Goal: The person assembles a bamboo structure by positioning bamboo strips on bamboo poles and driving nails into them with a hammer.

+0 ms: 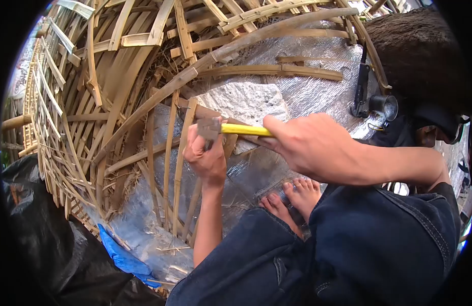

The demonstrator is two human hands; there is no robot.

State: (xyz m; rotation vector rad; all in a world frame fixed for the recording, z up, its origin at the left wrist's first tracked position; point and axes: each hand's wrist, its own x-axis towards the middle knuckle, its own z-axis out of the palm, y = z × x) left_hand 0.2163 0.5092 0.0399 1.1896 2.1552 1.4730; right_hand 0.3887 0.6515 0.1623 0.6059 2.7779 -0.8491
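Note:
My right hand (pixel 317 145) is wrapped round the yellow handle (pixel 246 129) of a hammer, which lies roughly level across the view. The hammer's dark metal head (pixel 209 128) is slightly blurred and overlaps the fingertips of my left hand (pixel 206 155). Those fingers are bent and pressed together near the upper end of a bamboo strip (pixel 183 153); what they pinch, if anything, is hidden behind the hammer head. Just beyond the hammer, a pale rough stone block (pixel 246 102) rests on the silvery sheet (pixel 317 92).
Woven bamboo slats (pixel 108 76) fill the left and top. A black knife-like tool (pixel 362 84) and a metal cup (pixel 384 106) lie right of the block. A dark log (pixel 414 51), blue tarp (pixel 125 257) and black plastic (pixel 52 239) lie around. Bare feet (pixel 302 195) are below.

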